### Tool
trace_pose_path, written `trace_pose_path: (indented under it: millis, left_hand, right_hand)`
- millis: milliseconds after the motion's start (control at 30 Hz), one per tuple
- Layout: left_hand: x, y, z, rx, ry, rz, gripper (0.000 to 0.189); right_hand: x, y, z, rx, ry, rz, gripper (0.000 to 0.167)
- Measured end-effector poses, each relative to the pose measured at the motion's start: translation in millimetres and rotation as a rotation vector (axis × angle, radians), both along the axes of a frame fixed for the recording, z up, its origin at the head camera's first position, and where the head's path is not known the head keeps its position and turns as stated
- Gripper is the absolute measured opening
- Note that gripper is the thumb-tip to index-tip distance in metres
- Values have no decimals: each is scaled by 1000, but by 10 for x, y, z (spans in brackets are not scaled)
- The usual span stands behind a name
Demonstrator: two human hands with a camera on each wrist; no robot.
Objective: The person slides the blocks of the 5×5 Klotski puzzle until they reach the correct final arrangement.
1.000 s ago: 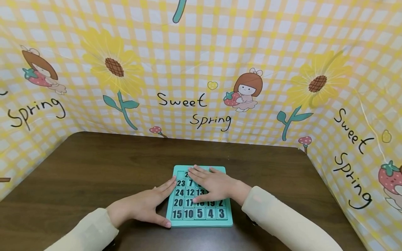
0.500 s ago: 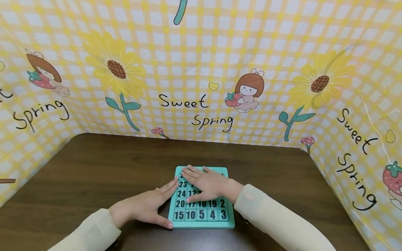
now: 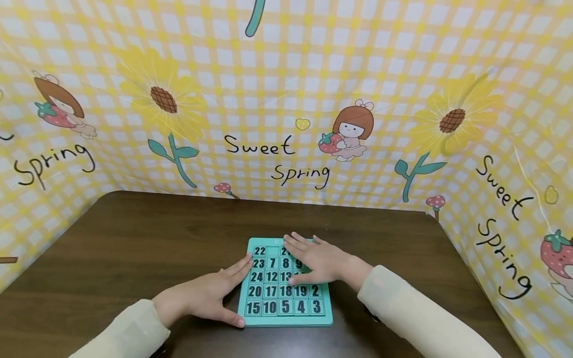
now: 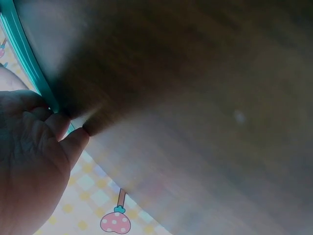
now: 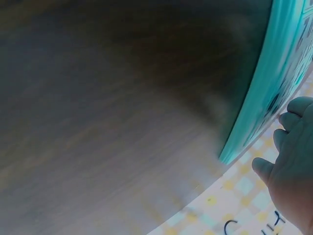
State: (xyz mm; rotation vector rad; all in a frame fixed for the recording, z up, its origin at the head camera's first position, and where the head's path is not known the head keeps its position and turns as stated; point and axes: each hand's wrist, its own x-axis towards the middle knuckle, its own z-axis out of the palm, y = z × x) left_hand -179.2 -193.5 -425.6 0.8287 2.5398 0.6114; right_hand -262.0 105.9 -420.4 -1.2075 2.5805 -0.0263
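Note:
A teal sliding number puzzle (image 3: pixel 286 322) lies flat on the brown table. In its top row the tile 22 (image 3: pixel 259 251) sits in the left corner, with a gap just right of it. My left hand (image 3: pixel 206 296) steadies the puzzle's left side, its straight fingers at the upper edge and its thumb at the lower corner. My right hand (image 3: pixel 320 259) is spread over the upper right tiles, fingertips by the tile 21 and thumb near 13. It hides several tiles there. The right wrist view shows the right fingers (image 5: pixel 262 169) extended beside the teal edge.
The dark wood table (image 3: pixel 147 233) surrounds the puzzle. A yellow checked cloth (image 3: pixel 250 89) with flowers and lettering stands as a wall behind the table and along both sides.
The tile 22 has slid left into the corner, so the top-row gap is now in the second column. My right hand went left, then back right. My left hand stays at the edge.

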Motion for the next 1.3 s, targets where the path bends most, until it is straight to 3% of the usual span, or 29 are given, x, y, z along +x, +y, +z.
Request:
trace_pose_path:
  millis: [367, 1100, 1300]
  left_hand:
    - [2, -25, 8, -7, -3, 11, 122]
    - [4, -2, 15, -5, -12, 9, 120]
    - [7, 8, 5, -2, -5, 8, 120]
  right_hand:
    - [31, 71, -26, -28, 3, 27, 91]
    - [8, -210, -41, -20, 14, 76, 91]
    - [12, -90, -37, -20, 11, 52, 91]
